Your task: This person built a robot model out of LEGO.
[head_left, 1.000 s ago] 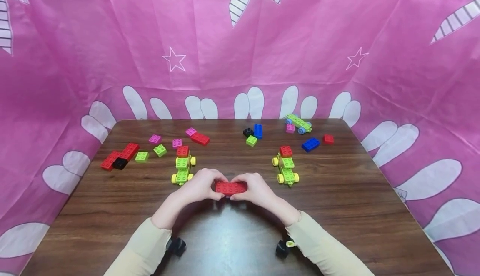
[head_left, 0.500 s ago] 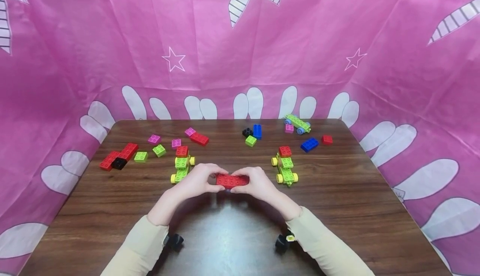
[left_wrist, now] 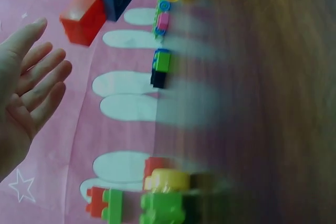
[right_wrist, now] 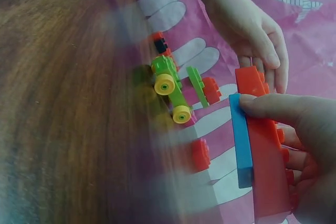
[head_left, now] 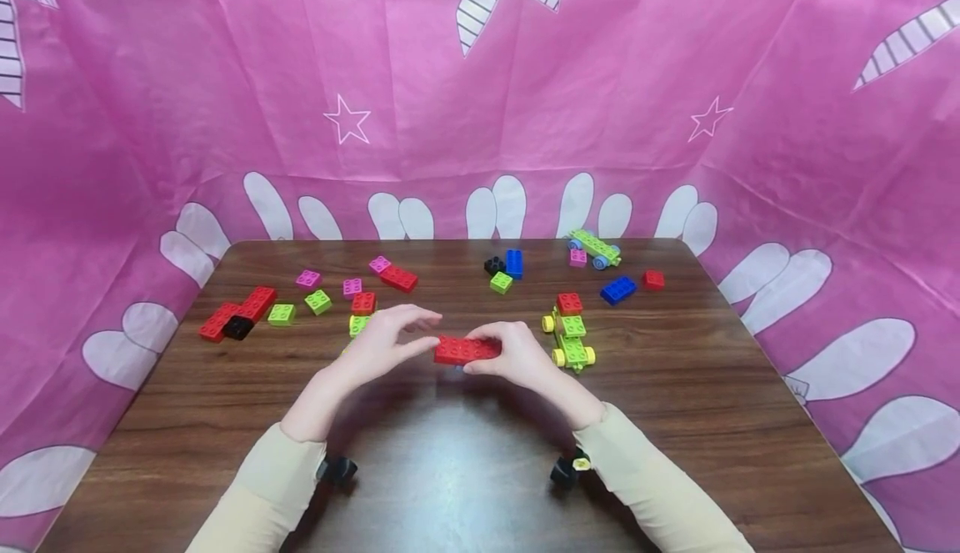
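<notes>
Over the middle of the table, my right hand (head_left: 517,361) pinches a long red building brick (head_left: 453,351) between thumb and fingers. A blue brick (right_wrist: 241,145) is joined to the underside of the red one, as the right wrist view shows. My left hand (head_left: 378,343) is off the bricks, its fingers loosely spread and its thumb tip near the red brick's left end. Behind the left hand, a green toy car base (head_left: 359,325) with yellow wheels is partly hidden. To the right of my right hand stands a matching green car (head_left: 573,349) with a red brick (head_left: 569,304) at its far end.
Red bricks (head_left: 258,304) and a black brick (head_left: 238,327) lie at the far left, with green and pink bricks beside them. At the back are a black brick (head_left: 494,266), blue bricks (head_left: 618,289) and a green car base (head_left: 595,246) with blue wheels. A pink cloth surrounds the table.
Both hands held the joined bricks earlier. My left hand has let go and drawn back to the left, while my right hand has lifted them slightly farther from me.
</notes>
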The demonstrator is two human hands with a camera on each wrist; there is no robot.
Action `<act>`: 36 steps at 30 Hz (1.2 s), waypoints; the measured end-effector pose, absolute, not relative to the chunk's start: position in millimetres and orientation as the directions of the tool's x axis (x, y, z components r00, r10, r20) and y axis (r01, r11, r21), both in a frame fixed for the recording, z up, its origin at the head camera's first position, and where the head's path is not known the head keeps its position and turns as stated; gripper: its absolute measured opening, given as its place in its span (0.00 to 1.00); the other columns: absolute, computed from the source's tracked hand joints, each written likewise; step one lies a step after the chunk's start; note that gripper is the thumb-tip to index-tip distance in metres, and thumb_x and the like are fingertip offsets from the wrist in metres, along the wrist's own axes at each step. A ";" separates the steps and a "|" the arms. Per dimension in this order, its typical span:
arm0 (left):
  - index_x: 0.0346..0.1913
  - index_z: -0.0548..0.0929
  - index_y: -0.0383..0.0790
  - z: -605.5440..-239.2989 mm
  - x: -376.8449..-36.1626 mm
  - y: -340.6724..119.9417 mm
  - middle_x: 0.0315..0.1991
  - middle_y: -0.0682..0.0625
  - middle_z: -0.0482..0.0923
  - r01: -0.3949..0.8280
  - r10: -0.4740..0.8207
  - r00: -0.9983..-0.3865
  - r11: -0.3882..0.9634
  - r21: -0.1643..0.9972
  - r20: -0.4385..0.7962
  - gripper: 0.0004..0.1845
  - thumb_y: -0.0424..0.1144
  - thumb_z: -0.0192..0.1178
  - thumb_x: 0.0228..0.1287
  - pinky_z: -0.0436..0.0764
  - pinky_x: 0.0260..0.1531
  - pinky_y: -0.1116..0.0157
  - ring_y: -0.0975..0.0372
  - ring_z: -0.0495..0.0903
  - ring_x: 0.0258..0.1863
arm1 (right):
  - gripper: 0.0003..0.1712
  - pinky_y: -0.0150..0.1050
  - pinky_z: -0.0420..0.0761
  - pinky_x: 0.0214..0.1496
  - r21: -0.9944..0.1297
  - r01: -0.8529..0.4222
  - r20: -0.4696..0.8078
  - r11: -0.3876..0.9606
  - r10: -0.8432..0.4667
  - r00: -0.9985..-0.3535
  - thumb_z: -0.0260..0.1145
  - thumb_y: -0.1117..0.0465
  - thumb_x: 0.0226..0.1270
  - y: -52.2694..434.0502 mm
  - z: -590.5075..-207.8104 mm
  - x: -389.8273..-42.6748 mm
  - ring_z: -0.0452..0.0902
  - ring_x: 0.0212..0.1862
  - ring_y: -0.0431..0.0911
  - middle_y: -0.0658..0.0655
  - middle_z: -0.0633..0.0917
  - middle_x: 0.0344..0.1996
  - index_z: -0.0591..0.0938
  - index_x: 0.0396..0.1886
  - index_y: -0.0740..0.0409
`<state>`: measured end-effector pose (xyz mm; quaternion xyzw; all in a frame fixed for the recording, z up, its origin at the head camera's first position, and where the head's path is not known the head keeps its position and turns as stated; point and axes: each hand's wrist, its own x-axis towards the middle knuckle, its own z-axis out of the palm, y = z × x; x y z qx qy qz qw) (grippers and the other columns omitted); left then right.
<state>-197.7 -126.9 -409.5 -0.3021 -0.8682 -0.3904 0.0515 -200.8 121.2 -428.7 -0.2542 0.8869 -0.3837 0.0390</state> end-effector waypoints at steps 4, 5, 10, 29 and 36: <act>0.52 0.84 0.37 -403.5 -204.7 -139.9 0.48 0.46 0.86 0.597 0.435 -0.801 0.539 0.594 0.411 0.18 0.36 0.70 0.58 0.83 0.49 0.54 0.56 0.85 0.45 | 0.22 0.40 0.81 0.46 -0.699 -0.414 0.120 0.583 -0.475 -0.872 0.78 0.51 0.51 121.6 -426.0 -202.9 0.79 0.39 0.41 0.51 0.88 0.39 0.86 0.46 0.53; 0.51 0.84 0.37 -401.9 -206.6 -143.4 0.48 0.45 0.86 0.596 0.422 -0.803 0.550 0.585 0.422 0.17 0.36 0.70 0.59 0.83 0.48 0.54 0.56 0.85 0.45 | 0.23 0.40 0.81 0.47 -0.698 -0.414 0.121 0.584 -0.474 -0.872 0.79 0.51 0.51 122.0 -425.6 -203.5 0.79 0.39 0.42 0.51 0.88 0.39 0.86 0.46 0.53; 0.51 0.84 0.37 -398.0 -215.2 -162.9 0.48 0.43 0.85 0.546 0.338 -0.835 0.600 0.585 0.433 0.15 0.36 0.68 0.61 0.82 0.48 0.51 0.52 0.83 0.48 | 0.23 0.40 0.81 0.46 -0.708 -0.403 0.125 0.579 -0.459 -0.880 0.78 0.51 0.51 122.5 -424.0 -207.2 0.79 0.39 0.43 0.51 0.88 0.40 0.86 0.46 0.53; 0.67 0.71 0.37 -427.1 -248.4 -223.2 0.64 0.37 0.73 0.294 0.222 -0.955 0.596 0.747 0.198 0.31 0.45 0.65 0.64 0.73 0.58 0.41 0.43 0.72 0.61 | 0.23 0.43 0.80 0.51 -0.755 -0.307 0.071 0.579 -0.394 -0.917 0.78 0.53 0.51 117.4 -424.5 -219.2 0.79 0.44 0.45 0.51 0.87 0.43 0.85 0.48 0.53; 0.71 0.65 0.35 -436.1 -254.3 -230.9 0.69 0.35 0.67 0.211 0.254 -0.965 0.617 0.758 0.062 0.36 0.48 0.64 0.66 0.67 0.65 0.41 0.42 0.66 0.67 | 0.23 0.44 0.80 0.52 -0.763 -0.295 0.058 0.575 -0.393 -0.918 0.78 0.53 0.51 119.0 -428.0 -220.7 0.79 0.44 0.45 0.51 0.87 0.43 0.86 0.48 0.53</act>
